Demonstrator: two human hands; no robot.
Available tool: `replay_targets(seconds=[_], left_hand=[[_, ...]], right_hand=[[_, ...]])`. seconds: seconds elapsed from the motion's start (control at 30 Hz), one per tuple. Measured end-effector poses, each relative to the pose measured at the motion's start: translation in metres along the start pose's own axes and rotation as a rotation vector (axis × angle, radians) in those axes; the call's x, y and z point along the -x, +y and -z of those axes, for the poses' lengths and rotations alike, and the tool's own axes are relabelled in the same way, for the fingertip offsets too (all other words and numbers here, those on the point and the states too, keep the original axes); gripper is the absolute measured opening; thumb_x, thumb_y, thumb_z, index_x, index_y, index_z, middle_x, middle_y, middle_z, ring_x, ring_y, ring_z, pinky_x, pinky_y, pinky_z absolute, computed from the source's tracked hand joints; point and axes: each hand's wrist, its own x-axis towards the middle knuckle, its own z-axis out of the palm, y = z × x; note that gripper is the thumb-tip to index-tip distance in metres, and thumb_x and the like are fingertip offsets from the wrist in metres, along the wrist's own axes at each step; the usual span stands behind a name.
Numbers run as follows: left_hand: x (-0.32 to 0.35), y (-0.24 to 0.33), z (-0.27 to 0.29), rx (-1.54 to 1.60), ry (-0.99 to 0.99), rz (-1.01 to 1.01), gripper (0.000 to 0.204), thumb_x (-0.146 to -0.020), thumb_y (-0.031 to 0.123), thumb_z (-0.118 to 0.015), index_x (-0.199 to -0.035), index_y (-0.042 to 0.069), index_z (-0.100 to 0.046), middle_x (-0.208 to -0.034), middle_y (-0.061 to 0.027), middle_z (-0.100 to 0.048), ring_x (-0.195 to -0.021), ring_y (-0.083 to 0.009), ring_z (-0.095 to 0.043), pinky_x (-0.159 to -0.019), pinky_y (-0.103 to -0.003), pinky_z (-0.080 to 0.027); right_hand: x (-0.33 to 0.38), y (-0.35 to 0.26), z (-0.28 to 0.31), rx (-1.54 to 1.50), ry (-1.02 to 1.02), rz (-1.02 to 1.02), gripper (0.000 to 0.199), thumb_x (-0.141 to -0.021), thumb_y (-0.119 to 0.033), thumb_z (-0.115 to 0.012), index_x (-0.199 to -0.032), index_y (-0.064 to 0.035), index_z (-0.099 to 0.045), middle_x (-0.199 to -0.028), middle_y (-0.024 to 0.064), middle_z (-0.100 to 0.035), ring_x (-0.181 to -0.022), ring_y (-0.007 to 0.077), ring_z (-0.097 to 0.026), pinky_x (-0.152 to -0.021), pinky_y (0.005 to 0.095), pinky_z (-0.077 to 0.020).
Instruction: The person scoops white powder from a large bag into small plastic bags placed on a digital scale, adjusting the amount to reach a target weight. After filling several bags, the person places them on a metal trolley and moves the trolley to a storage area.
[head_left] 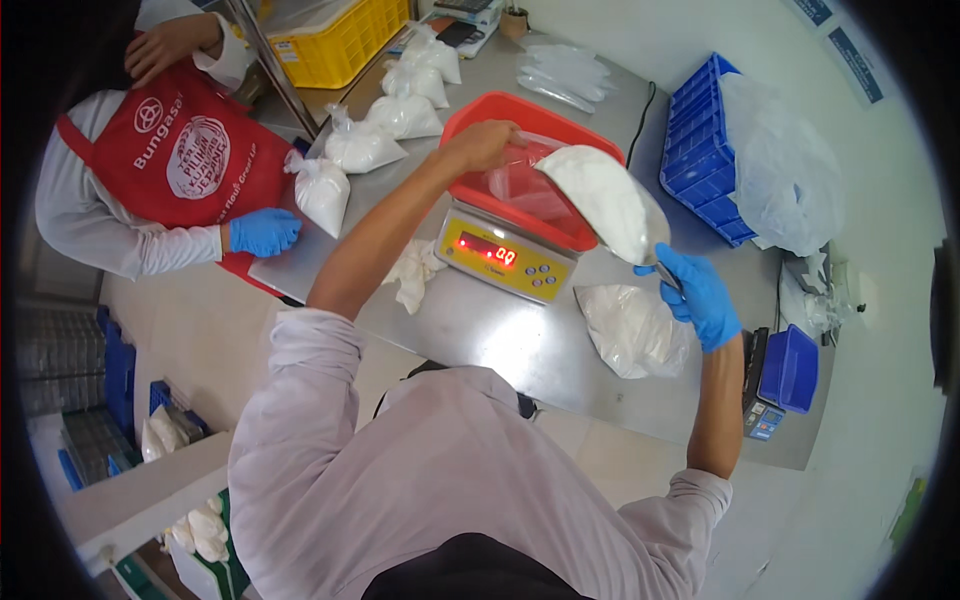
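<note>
L hand pinching clear bag over red tray; gloved R hand gripping scoop, handle hidden.

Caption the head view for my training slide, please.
Left hand holds a clear bag over the scale's red tray while the gloved right hand tips a scoop of white powder.

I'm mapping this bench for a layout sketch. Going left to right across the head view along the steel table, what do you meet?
Co-worker's blue-gloved hand → tied white bag → yellow scale → right hand in blue glove → small blue bin.
</note>
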Motion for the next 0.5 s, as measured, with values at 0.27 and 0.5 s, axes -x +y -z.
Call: replay_targets(seconds=[0.27, 0.5], left_hand=[[0.01, 0.056, 0.032, 0.287, -0.052, 0.046, 0.047, -0.076, 0.009, -0.061, -0.123, 0.01, -0.063, -0.119, -0.0159, -0.056, -0.109, -0.0336, -0.057, -0.093, -0.041, -0.046], [0.021, 0.004, 0.058, 0.356, 0.034, 0.156, 0.053, -0.065, 0.006, -0.064, -0.118, 0.0, -0.064, -0.087, -0.0194, -0.066, -0.088, -0.0297, -0.066, -0.076, -0.034, -0.052]], right_hand=[[-0.056, -0.066, -0.024, 0.718, -0.019, 0.147, 0.022, -0.087, -0.028, -0.06, -0.091, -0.0097, -0.071, -0.061, 0.0034, -0.053, -0.048, 0.0158, -0.048, -0.044, 0.0298, -0.0373], [-0.087, -0.199, -0.093, 1.61, 0.017, 0.309, 0.024, -0.08, -0.024, -0.06, -0.077, -0.003, -0.07, -0.073, 0.015, -0.068, -0.059, 0.0303, -0.062, -0.057, 0.0392, -0.0516]])
